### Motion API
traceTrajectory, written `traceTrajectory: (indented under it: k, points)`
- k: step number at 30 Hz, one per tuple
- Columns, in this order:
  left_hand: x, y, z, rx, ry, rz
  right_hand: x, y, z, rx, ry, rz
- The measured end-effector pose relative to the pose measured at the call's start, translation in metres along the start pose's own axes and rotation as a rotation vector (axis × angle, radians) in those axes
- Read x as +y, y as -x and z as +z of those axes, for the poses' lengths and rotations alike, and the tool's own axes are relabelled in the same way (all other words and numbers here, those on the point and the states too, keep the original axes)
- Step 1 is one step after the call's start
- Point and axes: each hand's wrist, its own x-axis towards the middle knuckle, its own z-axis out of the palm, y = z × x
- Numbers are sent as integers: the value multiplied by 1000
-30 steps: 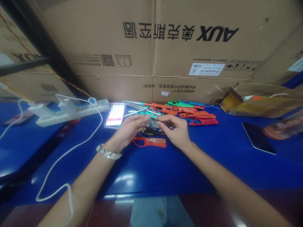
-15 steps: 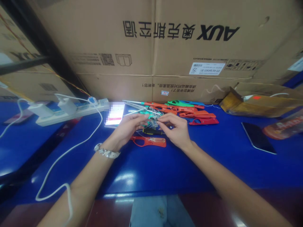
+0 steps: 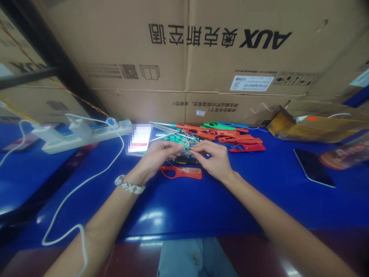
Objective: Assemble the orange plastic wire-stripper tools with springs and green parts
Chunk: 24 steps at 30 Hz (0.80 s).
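Observation:
My left hand [image 3: 159, 154] and my right hand [image 3: 215, 158] face each other over the table, fingertips close together. Each is closed in a pinch around something small that I cannot make out. Green plastic parts [image 3: 176, 137] and thin wires lie just behind the fingertips. Below the hands a screwdriver [image 3: 184, 159] with a black and yellow handle is partly covered. Nearer to me lies an orange lighter handle shell [image 3: 184, 172], its inside showing.
Orange lighter bodies [image 3: 242, 140] and a green one [image 3: 215, 125] lie behind and right. A lit phone [image 3: 141, 138] and a power strip [image 3: 83, 134] are left. Rightward are a dark phone [image 3: 313, 167], an open carton [image 3: 305, 123] and a bottle [image 3: 343, 154]. A large cardboard box [image 3: 129, 46] stands behind.
The fingertips have shifted slightly. The small dark piece seen between them earlier no longer shows clearly. Both arms stay almost where they were.

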Motion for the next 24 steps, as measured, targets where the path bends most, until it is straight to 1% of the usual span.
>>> traceTrajectory:
  k: [4,7,9,11,14,18,21,24]
  points:
    - [-1,1,6,39,119,-59,-1,0,1,-2,-7,15]
    - [2,3,12,52,229,-122,-3,1,3,24,-13,45]
    - [3,4,14,44,257,-136,-3,1,4,51,-30,56]
    - [3,4,14,36,261,-121,-3,1,5,72,-48,61]
    - [1,3,12,33,245,-84,-2,1,6,70,-39,55]
    - [-1,3,10,26,213,-62,-1,1,5,55,-17,2]
    - [-2,2,13,61,223,-45,0,1,5,29,-32,-18]
    - [-2,1,16,73,279,-30,0,2,5,22,-48,3]
